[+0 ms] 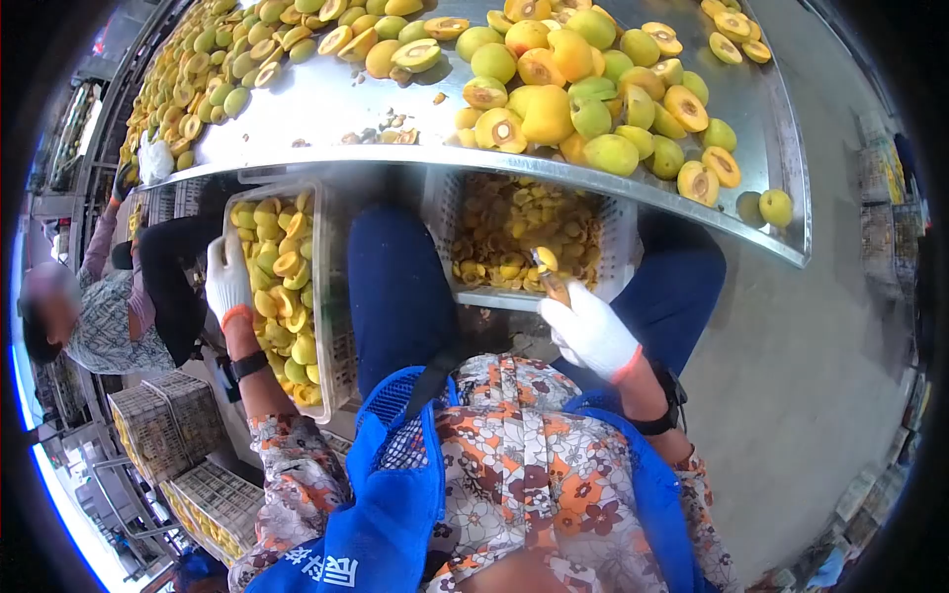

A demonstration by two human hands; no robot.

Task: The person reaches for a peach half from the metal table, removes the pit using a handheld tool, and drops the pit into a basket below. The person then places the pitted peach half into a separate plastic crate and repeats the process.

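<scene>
Right-hand grip: white-gloved right hand (590,334) closed around the handle of a small tool (556,289), fingers curled in, wrist crossed by an orange band.
Small tool: brown along the handle, poking out of the grip on the side away from the wrist, aimed up toward the table edge.
Yellow fruit piece (548,259): at the tool's far end, just beyond the gloved fingers and outside the palm; cannot tell whether fixed to the tip or merely resting against it.
White crate (494,298): set between the knees, below the tool's end, holding a heap of yellow and brownish fruit pieces (524,222).
Left-hand grip: white-gloved left hand (228,280) at the outer side of the tub, well apart from the tool; finger spread and hold impossible to tell.
Clear tub (319,247): beside the left leg, filled with yellow-green fruit halves (287,267).
Metal table (267,119): stretching across ahead, carrying whole and cut fruit (544,109) toward the right and a broader spread to the left.
Co-worker (109,316): seated at far left, near stacked crates (168,425).
</scene>
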